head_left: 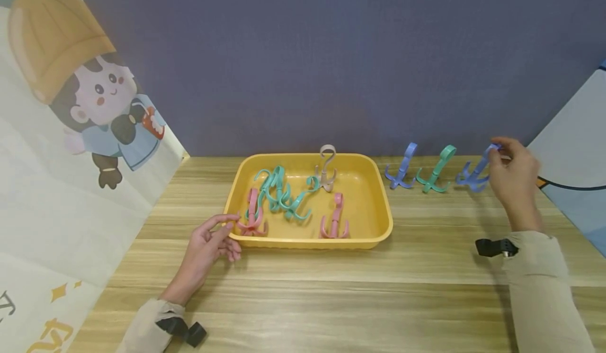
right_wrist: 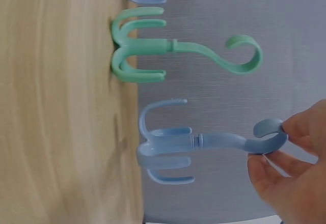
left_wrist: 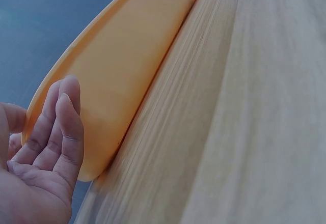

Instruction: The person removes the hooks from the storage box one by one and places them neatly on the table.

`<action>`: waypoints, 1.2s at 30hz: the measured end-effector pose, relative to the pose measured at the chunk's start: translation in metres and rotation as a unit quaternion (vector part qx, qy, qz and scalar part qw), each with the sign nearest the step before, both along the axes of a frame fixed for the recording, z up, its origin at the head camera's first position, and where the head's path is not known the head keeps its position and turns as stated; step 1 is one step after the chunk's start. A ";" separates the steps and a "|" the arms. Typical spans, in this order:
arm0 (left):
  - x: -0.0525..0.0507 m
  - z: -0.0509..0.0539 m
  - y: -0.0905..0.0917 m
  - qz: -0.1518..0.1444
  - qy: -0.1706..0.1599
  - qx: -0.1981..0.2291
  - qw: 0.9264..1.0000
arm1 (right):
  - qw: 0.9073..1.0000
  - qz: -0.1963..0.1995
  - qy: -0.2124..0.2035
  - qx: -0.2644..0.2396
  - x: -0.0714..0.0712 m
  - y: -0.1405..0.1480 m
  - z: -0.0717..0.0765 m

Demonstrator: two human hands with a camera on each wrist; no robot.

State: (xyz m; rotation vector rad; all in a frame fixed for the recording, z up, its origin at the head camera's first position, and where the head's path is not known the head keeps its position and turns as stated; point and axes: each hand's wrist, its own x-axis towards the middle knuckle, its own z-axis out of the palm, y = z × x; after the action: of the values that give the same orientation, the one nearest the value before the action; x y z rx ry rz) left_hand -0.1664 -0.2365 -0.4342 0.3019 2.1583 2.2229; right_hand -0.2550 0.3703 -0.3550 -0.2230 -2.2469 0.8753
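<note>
My right hand (head_left: 513, 171) pinches the curled top of a blue four-pronged hook (right_wrist: 168, 142) between thumb and fingers. The hook hangs upright, its prongs just above the table. Beside it, a green hook (right_wrist: 145, 46) stands on its prongs, then another blue hook (head_left: 401, 169) further left. At the near left corner of a yellow tray (head_left: 307, 243), my left hand (head_left: 205, 248) holds the rim, its other fingers curled by the outer wall (left_wrist: 117, 66). Inside the tray lie several green hooks (head_left: 276, 190), two pink hooks (head_left: 336, 219) and a beige hook (head_left: 326, 169).
The wood-grain table (head_left: 303, 300) ends at a dark blue-grey panel (head_left: 307, 63) behind the tray and hooks. A pale sheet with a cartoon figure (head_left: 111, 111) hangs at the left. At the right is another pale sheet with a black line (head_left: 575, 185).
</note>
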 end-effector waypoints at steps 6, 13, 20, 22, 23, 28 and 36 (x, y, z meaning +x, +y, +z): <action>-0.001 -0.001 0.000 -0.001 0.003 0.001 1.000 | 1.000 0.018 0.006 0.012 -0.005 0.004 -0.016; 0.000 0.000 0.000 -0.004 0.003 0.002 1.000 | 1.000 0.014 0.000 0.027 -0.006 0.006 -0.021; 0.000 0.001 0.000 -0.001 -0.002 0.001 1.000 | 0.998 0.015 -0.044 0.032 -0.003 0.007 -0.016; 0.001 0.001 0.000 -0.001 -0.003 0.000 1.000 | 0.998 0.015 -0.045 0.030 -0.001 0.006 -0.013; 0.001 0.001 0.000 0.000 -0.003 0.000 1.000 | 0.999 0.016 -0.042 0.030 -0.001 0.005 -0.012; 0.000 0.001 0.000 0.000 -0.004 -0.001 1.000 | 0.999 0.028 -0.013 0.036 -0.002 -0.001 -0.004; 0.000 0.000 0.000 0.001 -0.006 -0.003 1.000 | 0.996 0.050 0.030 0.069 -0.001 -0.013 0.009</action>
State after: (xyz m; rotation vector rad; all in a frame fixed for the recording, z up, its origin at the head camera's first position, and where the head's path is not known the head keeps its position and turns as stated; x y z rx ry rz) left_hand -0.1664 -0.2365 -0.4338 0.2846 2.1610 2.2125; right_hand -0.2557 0.3577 -0.3456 -0.0204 -2.2679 0.7642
